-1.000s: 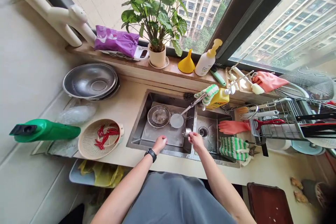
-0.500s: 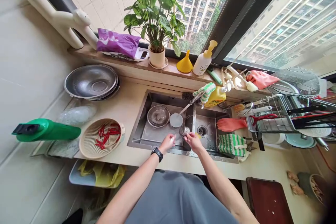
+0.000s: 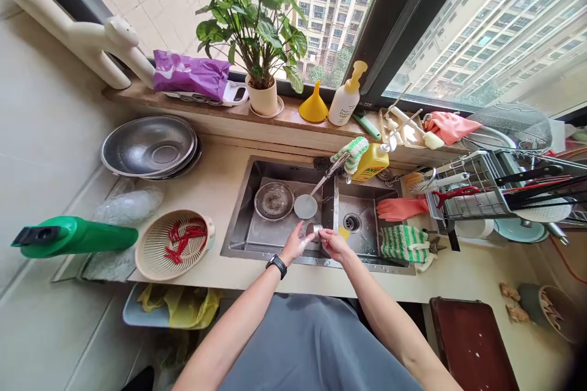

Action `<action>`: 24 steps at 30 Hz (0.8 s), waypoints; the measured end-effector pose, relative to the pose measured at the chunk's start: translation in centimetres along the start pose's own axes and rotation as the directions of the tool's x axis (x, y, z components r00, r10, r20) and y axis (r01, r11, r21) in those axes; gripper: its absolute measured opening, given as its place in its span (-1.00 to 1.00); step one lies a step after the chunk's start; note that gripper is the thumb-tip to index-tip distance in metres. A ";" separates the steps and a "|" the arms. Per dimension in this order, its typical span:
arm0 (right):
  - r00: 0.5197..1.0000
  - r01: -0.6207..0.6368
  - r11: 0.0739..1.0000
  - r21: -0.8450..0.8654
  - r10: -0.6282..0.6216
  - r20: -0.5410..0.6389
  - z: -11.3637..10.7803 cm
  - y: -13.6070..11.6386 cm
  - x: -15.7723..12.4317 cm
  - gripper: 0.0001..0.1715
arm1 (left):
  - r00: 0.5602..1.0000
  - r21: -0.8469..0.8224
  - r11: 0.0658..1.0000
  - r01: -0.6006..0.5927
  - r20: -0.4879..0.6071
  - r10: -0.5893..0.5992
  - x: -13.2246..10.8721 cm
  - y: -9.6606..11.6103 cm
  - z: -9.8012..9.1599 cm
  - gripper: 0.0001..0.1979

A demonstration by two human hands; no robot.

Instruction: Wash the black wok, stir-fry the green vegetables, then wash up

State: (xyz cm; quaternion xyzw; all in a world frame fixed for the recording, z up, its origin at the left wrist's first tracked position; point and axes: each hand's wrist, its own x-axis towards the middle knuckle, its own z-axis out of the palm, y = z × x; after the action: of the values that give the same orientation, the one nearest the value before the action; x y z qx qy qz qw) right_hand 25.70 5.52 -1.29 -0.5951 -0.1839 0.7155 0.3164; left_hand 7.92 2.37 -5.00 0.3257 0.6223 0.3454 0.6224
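Left hand (image 3: 293, 243) nearer, steel cup (image 3: 314, 230) in right hand (image 3: 335, 245)

A small steel cup (image 3: 314, 230), shiny and tilted on its side, sits pinched in the right hand (image 3: 335, 245) above the sink's left basin (image 3: 247, 235), with the left hand (image 3: 294, 243) just beside it.

Wooden window sill (image 3: 293, 124), left to right: purple bag (image 3: 190, 76); potted plant (image 3: 261, 96); yellow funnel (image 3: 313, 104); white pump bottle (image 3: 343, 98). Cream countertop (image 3: 376, 284) below sill, left of sink: stacked steel bowls (image 3: 149, 146); woven basket (image 3: 174, 244). Right of sink: orange rubber glove (image 3: 398, 209); green-striped cloth (image 3: 403, 243); wire dish rack (image 3: 468, 189) just beside glove.
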 end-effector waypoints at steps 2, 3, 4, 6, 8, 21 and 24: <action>0.999 0.027 1.000 -0.016 -0.027 -0.041 -0.4 -0.7 0.6 -0.61 | 0.995 0.035 0.998 0.046 -0.091 -0.042 0.0 0.0 -0.6 -0.24; 0.997 0.038 0.999 -0.030 -0.040 -0.069 -0.7 -1.0 0.9 -0.63 | 0.990 0.059 0.996 0.070 -0.126 -0.062 0.0 -0.1 -0.9 -0.31; 0.994 0.047 0.998 -0.048 -0.052 -0.101 -1.1 -1.3 1.0 -0.64 | 0.986 0.077 0.993 0.090 -0.146 -0.078 0.0 -0.2 -1.2 -0.38; 0.984 0.064 0.994 -0.087 -0.077 -0.159 -1.6 -1.6 1.1 -0.64 | 0.984 0.094 0.990 0.108 -0.153 -0.093 -0.2 -0.4 -1.8 -0.52; 0.979 0.081 0.990 -0.116 -0.101 -0.179 -1.6 -1.7 1.1 -0.65 | 0.985 0.094 0.990 0.103 -0.145 -0.089 -0.5 -0.7 -2.0 -0.62; 0.965 0.137 0.974 -0.183 -0.173 -0.197 -4.3 -1.7 -0.1 -0.63 | 0.979 0.032 0.981 0.190 -0.079 -0.187 -0.7 -1.6 -1.0 -0.82; 0.911 0.200 0.917 -0.345 -0.304 -0.278 -8.5 -4.1 0.5 -0.61 | 0.967 -0.036 0.970 0.242 -0.070 -0.244 -0.4 -1.4 -1.0 -0.79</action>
State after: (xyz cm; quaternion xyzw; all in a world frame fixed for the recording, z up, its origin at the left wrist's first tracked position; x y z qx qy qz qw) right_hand 34.83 7.84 -0.93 -0.7178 -0.3148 0.5222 0.3361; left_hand 6.95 1.24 -5.91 0.2258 0.6753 0.2867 0.6409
